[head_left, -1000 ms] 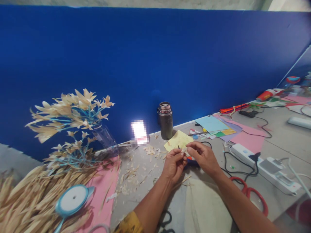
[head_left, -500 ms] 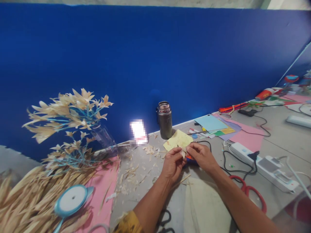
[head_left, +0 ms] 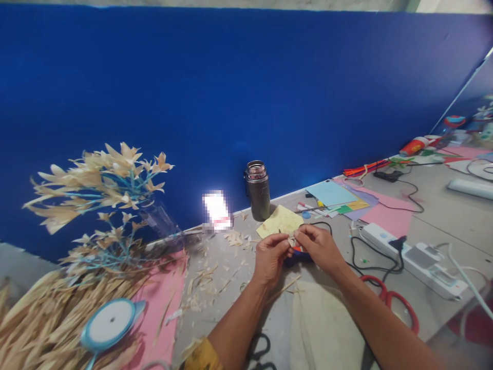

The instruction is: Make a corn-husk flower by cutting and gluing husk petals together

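Observation:
My left hand [head_left: 271,255] and my right hand [head_left: 318,246] meet above the table, fingertips pinched together on a small pale dried-husk petal piece [head_left: 291,240]. Most of that piece is hidden by the fingers. Just beneath the hands sits a dark blue thing [head_left: 295,258] with some orange on it, largely covered. Behind them lies a yellow paper sheet [head_left: 280,221]. A bunch of pale husk flowers on blue stems [head_left: 115,177] leans from a clear plastic bottle [head_left: 157,218] at the left.
An uncapped dark flask [head_left: 258,192] stands by the blue partition. Husk scraps [head_left: 204,280] litter the table. Dried husks [head_left: 38,313] and a blue-white ribbon spool [head_left: 111,321] lie at left. Red-handled scissors [head_left: 404,303], a power strip [head_left: 416,259] and black cables are at right.
The view has shifted slightly, so things sit a little further left. My fingers have closed in more over the petal piece, which now shows less. Both hands stay together.

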### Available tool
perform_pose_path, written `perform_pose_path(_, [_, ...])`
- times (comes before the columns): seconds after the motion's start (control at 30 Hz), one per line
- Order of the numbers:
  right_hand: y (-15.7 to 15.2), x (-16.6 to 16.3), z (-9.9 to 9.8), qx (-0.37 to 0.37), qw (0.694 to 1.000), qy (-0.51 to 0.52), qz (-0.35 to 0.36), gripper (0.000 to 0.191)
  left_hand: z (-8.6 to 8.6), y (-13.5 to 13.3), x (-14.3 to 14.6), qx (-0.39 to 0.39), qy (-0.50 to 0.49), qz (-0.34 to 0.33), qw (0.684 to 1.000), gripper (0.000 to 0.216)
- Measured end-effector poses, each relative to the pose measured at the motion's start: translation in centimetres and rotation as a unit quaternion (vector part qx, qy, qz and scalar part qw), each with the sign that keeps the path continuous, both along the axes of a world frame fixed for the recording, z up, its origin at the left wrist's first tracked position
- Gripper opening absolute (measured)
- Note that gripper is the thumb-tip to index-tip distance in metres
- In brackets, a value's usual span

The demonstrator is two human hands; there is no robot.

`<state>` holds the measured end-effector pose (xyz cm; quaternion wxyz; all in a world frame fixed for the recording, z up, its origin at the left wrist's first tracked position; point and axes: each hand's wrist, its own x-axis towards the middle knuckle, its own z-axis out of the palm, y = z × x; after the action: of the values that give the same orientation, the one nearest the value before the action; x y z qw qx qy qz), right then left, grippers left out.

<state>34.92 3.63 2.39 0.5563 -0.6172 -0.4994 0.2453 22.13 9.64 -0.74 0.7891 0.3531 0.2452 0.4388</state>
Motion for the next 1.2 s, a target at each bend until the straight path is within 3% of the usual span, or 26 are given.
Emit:
perform_pose_path(0.4, [0.0,-0.1,-0.1,-0.016,0.999,-0.029,0.022,0.031,-0.7,0.6,-0.3,-0.049,-0.049,-0.036,0.997,0.026])
perform_pose_path(0.63, [0.1,0.1,0.0,-0.016,0.999,-0.038,0.034,0.043,-0.9,0.5,-0.5,-0.056,-0.048,-0.061,0.995,0.026])
perform_pose_path(0.93, [0.6,0.0,-0.9,-0.002,0.997,-0.074,0.034,0.023,-0.9,0.6,-0.6,-0.055,-0.059,-0.084,0.993,0.032])
perform_pose_path(1.2, [0.5,-0.1,-1.0,0.003,0.994,-0.101,0.038,0.020,-0.9,0.6,-0.8,-0.024,-0.058,-0.107,0.992,0.030])
